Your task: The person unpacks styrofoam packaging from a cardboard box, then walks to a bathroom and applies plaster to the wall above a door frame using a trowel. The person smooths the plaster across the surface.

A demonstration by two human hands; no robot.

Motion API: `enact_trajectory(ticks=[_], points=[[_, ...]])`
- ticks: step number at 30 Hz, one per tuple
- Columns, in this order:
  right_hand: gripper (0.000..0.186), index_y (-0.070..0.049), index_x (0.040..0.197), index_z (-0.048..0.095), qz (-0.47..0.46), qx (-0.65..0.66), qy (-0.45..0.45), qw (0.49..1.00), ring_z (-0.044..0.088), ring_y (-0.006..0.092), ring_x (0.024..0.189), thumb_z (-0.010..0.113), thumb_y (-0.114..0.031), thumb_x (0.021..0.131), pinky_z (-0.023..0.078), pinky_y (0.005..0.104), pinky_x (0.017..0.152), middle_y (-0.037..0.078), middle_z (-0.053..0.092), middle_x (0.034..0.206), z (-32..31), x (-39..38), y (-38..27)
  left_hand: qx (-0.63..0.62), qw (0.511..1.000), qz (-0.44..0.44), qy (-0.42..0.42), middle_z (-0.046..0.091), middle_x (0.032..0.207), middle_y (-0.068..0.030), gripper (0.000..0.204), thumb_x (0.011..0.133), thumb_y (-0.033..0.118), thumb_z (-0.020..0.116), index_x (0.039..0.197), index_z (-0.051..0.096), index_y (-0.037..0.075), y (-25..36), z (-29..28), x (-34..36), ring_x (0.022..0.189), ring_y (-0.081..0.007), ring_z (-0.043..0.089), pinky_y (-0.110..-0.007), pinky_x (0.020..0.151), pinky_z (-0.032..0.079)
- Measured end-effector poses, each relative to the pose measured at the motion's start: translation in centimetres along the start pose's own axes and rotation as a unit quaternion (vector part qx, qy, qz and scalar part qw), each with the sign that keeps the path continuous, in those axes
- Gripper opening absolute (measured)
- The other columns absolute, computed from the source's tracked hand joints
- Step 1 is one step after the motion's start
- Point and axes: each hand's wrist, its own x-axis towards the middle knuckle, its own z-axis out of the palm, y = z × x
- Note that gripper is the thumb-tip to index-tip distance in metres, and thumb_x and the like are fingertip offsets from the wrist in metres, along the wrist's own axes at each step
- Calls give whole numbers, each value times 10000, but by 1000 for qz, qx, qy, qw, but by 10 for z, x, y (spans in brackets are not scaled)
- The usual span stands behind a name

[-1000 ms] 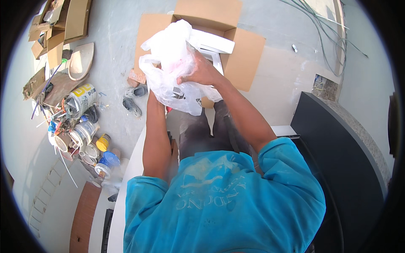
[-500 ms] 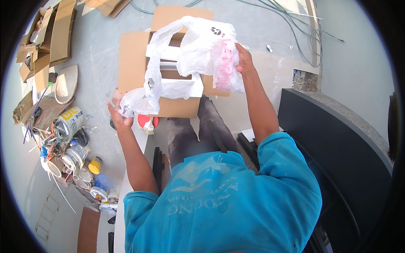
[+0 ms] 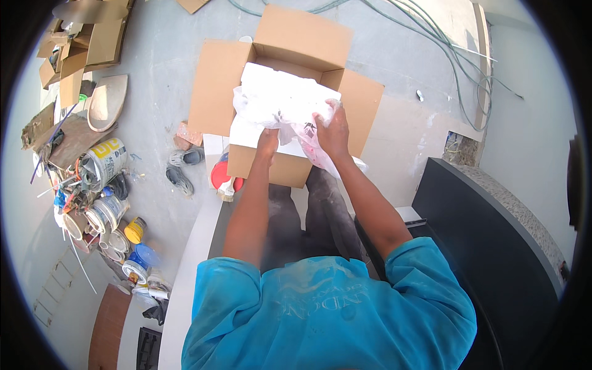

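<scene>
An open cardboard box (image 3: 268, 168) with its flaps out holds white foam pieces (image 3: 288, 86). A crumpled translucent plastic bag (image 3: 308, 142), pinkish in part, lies over the near foam and hangs down toward the box's front right. My left hand (image 3: 269, 140) is closed on the bag at the middle front, its fingertips hidden under it. My right hand (image 3: 333, 132) grips the bag at the right end of the upper foam piece; whether it holds the foam as well, I cannot tell.
Buckets (image 3: 102, 165) and scraps pile at the left, below more cardboard (image 3: 103, 41). Grey shoes (image 3: 180, 174) and a red container (image 3: 221, 176) lie left of the box. Green cables (image 3: 462, 80) cross the upper right. A dark partition (image 3: 462, 234) stands at the right.
The bag was raised bunched, then stretched wide between my hands; now it is lower on the foam, with my hands closer together. A foam slab now shows across the box's top.
</scene>
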Motion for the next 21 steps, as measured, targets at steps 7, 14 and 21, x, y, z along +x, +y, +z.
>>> enact_trajectory(ticks=[7,14,21], points=[[598,-282,1492,362,-139,-323,-291,890,282,415,1413,506,-482,947,270,670,1072,180,178,1587,152,-5,54,73,978,7,194,582,1290,-211,443,929,131,538,1320,493,-72,-107,-53,13,1196,-259,562,-356,975,449],[566,-193,1400,501,25,-400,-374,836,435,330,1286,560,-464,907,330,487,1048,188,466,1390,253,112,146,-173,940,-197,221,392,1370,-164,933,805,159,748,1507,143,59,-135,-69,-2,1210,-308,458,-494,931,456],[578,-80,1356,481,-85,-166,-68,980,494,382,1220,662,-298,853,384,512,1041,215,517,1302,153,67,143,-238,915,-250,210,372,1431,-198,1083,777,229,793,1522,47,-18,-187,-8,46,1258,-282,458,-406,1021,417]])
